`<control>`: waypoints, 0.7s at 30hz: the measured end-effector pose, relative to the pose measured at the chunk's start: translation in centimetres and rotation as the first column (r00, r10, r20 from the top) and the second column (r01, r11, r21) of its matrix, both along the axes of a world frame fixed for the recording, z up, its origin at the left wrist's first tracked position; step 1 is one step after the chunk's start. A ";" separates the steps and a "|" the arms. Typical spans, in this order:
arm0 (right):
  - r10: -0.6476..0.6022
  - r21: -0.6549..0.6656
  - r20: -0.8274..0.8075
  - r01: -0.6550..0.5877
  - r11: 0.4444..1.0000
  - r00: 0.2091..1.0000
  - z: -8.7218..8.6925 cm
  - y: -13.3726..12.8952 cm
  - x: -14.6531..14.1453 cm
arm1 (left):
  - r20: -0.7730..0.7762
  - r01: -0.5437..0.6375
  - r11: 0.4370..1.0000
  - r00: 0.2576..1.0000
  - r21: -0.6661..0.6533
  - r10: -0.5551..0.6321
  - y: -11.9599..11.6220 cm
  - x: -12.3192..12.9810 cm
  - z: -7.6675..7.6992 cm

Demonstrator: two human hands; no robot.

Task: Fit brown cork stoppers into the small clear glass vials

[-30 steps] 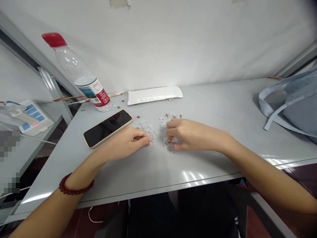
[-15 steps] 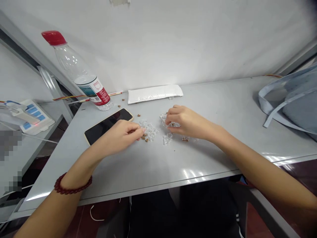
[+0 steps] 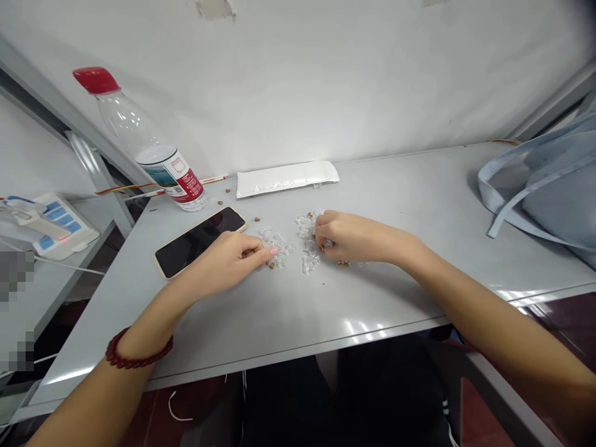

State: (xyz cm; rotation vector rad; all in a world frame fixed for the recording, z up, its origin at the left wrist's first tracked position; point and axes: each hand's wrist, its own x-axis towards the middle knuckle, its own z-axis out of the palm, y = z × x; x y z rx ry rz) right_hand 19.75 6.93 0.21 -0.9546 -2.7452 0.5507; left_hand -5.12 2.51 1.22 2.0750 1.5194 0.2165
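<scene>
- The left hand (image 3: 228,261) lies low on the tabletop (image 3: 233,335), fingers loosely curled and close together, their tips at the near edge of the clear pieces (image 3: 279,247). Whether it holds anything is hidden.
- The right hand (image 3: 358,239) is curled down over the pieces from the other side, fingertips drawn narrow among them. Whether they pinch a piece, I cannot tell.
- The clear pieces lie in loose clusters between the hands, with small brown bits (image 3: 270,263) among them and others scattered towards the bottle.
- Both hands probably stay this low because the pieces are so small and flat on the surface.
- A phone (image 3: 200,242) lies face up just beside the left hand, a water bottle (image 3: 153,161) stands beyond it, and a white packet (image 3: 286,179) lies against the far edge, apparently set aside to leave the middle free.
- A pale blue bag (image 3: 549,186) sits at the far right.
</scene>
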 end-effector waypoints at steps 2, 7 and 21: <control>0.028 0.031 -0.043 -0.027 0.999 0.999 -0.2 -0.3 -0.7 | 0.031 0.034 0.999 0.999 -0.007 -0.034 -0.4 0.4 -0.1; 0.199 0.227 -0.283 -0.136 0.964 0.938 -0.2 -2.1 -3.0 | 0.159 0.130 0.991 0.979 -0.021 -0.125 -1.3 1.5 -0.4; 0.199 0.216 -0.398 -0.119 0.969 0.896 -0.9 -1.8 -3.2 | 0.260 0.070 0.998 0.963 0.008 -0.069 -1.1 1.6 -0.3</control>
